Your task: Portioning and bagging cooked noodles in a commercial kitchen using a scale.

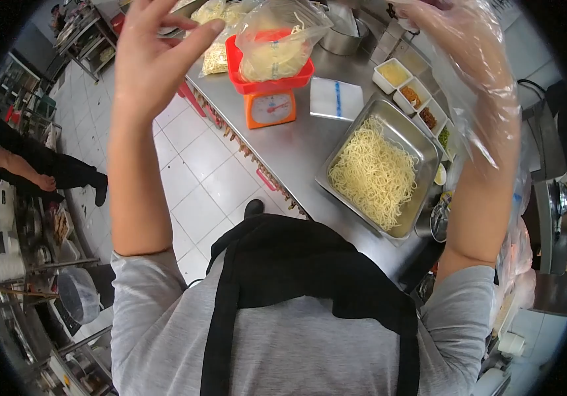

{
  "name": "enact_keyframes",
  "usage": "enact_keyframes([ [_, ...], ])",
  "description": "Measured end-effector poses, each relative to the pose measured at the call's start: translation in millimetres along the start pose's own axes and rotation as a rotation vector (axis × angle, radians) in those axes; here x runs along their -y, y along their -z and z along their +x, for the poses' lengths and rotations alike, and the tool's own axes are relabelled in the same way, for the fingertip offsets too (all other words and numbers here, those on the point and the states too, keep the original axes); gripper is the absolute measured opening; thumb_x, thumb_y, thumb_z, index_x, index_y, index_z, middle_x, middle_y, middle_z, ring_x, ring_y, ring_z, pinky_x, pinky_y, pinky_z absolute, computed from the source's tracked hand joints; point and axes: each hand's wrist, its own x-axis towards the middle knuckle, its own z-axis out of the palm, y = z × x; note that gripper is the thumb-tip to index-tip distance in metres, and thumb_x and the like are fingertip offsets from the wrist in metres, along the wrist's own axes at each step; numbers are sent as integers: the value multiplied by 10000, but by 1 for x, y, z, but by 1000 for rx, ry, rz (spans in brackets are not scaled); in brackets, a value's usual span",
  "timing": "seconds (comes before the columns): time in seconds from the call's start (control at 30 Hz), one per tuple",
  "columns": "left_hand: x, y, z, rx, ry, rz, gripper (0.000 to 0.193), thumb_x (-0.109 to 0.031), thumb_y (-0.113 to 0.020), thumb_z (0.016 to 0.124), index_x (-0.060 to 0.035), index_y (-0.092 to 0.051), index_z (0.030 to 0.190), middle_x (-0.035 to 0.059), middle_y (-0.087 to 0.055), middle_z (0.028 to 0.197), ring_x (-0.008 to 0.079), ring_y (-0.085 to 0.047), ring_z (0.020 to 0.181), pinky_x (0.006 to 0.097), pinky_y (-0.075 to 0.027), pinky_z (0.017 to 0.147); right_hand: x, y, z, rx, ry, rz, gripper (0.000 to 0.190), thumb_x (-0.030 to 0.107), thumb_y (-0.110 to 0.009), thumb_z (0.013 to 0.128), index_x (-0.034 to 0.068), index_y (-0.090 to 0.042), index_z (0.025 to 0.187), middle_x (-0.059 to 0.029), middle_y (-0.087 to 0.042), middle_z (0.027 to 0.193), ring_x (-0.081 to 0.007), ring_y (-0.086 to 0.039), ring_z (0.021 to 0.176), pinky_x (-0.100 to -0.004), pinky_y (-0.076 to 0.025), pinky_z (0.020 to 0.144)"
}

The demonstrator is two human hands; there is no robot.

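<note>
My left hand [164,54], bare and raised at the upper left, has its fingers apart and holds nothing. A clear plastic bag [461,84] covers my right hand [454,29] and forearm at the upper right; its fingers are partly cut off by the picture's edge. Between my hands, an orange dial scale [270,109] carries a red plastic tray [273,88] with a bag of noodles [276,57] in it. Loose yellow noodles [375,173] lie in a steel pan [417,213]. A stack of flat plastic bags [336,99] with a blue stripe lies between scale and pan.
White containers of toppings [412,95] line the pan's far right side. More bagged noodles [215,59] and a steel pot [343,39] stand farther back on the steel table [273,148]. A person in black [30,158] stands at the far left, beside shelves of kitchenware.
</note>
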Motion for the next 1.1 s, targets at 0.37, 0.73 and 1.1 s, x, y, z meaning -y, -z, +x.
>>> enact_keyframes([
  [0.37,-6,-24,-4,99,-281,158,380,-151,-742,753,-104,-685,1125,155,-427,1391,263,-531,1052,387,-470,880,-3,-22,-7,375,-442,-94,82,19,-661,796,58,-729,774,-98,-690,754,-144,-624,687,-292,-538,655],
  [0.73,-18,-51,22,7,-348,346,384,-79,-704,735,-101,-688,1118,180,-479,1334,296,-529,1061,405,-471,879,-182,-101,-253,608,-671,-545,335,370,-751,804,147,-726,1054,-160,-682,1100,-320,-643,1032,-407,-493,920],
  [1.1,-37,-118,-10,72,-551,-87,353,-79,-693,785,-126,-702,1134,93,-615,1217,229,-597,1025,351,-480,868,-77,54,-150,-29,-670,166,176,59,-658,790,-28,-678,943,-73,-644,885,-145,-617,824,-271,-493,786],
])
